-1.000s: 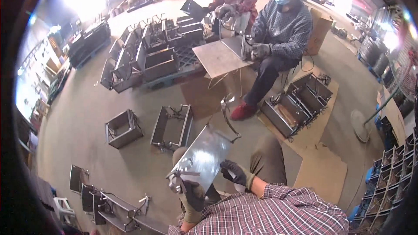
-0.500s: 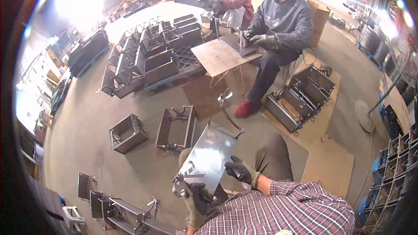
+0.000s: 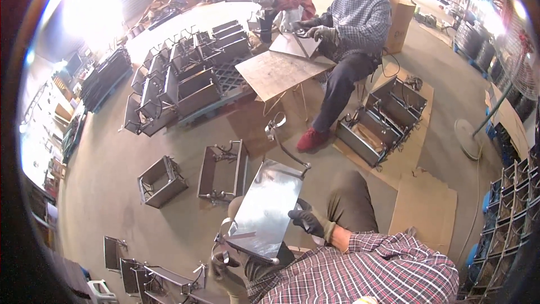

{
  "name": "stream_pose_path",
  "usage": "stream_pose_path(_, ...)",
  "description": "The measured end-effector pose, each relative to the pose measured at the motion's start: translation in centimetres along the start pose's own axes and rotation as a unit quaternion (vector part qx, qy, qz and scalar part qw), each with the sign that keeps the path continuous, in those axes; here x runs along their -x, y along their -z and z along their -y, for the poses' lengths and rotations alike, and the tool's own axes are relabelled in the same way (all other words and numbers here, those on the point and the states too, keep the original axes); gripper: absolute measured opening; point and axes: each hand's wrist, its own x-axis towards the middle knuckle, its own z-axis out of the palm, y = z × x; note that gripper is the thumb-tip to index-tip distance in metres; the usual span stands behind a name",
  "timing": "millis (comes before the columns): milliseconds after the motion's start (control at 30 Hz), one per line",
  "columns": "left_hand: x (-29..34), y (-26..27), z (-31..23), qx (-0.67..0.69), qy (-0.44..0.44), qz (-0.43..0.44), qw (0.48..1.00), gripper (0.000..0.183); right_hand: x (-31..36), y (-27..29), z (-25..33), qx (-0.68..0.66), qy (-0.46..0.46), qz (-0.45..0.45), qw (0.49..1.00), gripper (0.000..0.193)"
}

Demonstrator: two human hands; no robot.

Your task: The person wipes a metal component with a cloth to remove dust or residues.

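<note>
Silvery panel (image 3: 267,205) could slip if bumped: left fingers (image 3: 224,275) half-curled, right fingers (image 3: 306,217) bent near its edge, can't tell if either's gripping.

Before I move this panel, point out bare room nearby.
Bare: floor between the box frame and lower-left frames; the cardboard's near end, beyond the right sleeve; the table's left part. Crowded: the pallet, mostly covered in frames, and the left knee, beneath the panel.

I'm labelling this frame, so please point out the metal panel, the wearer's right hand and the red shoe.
Metal panel (image 3: 265,208): head view, middle of its shiny face.
Right hand (image 3: 315,223): head view, middle of the dark glove.
Red shoe (image 3: 313,140): head view, its upper.
</note>
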Motion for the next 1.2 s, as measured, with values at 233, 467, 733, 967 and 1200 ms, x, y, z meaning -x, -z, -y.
stream_pose_path(233, -2.8, -1.2, -0.9, -0.04, -0.125, -0.03, 0.991, 0.037, -0.4, -0.1, -0.4, -0.016, 0.006, 0.009, 1.0, 0.033)
stream_pose_path(467, -3.3, -4.8, -2.0, 0.003, -0.122, 0.052, 0.991, 0.027, -0.4, 0.4, -0.8, 0.005, -0.023, 0.017, 1.0, 0.054)
stream_pose_path(733, -4.7, -4.7, -2.1, 0.036, -0.009, 0.124, 0.992, 0.043, -0.5, 0.3, -0.8, -0.018, -0.005, 0.023, 1.0, 0.031)
stream_pose_path(967, -3.8, -6.0, -0.8, 0.121, -0.157, 0.013, 0.98, 0.038, -0.3, 0.2, -0.3, -0.01, 0.005, 0.02, 1.0, 0.051)
stream_pose_path(1200, -4.3, -7.7, -3.7, 0.023, -0.199, 0.112, 0.973, 0.035, -0.2, 1.6, 0.5, -0.069, 0.07, -0.026, 0.995, 0.07)
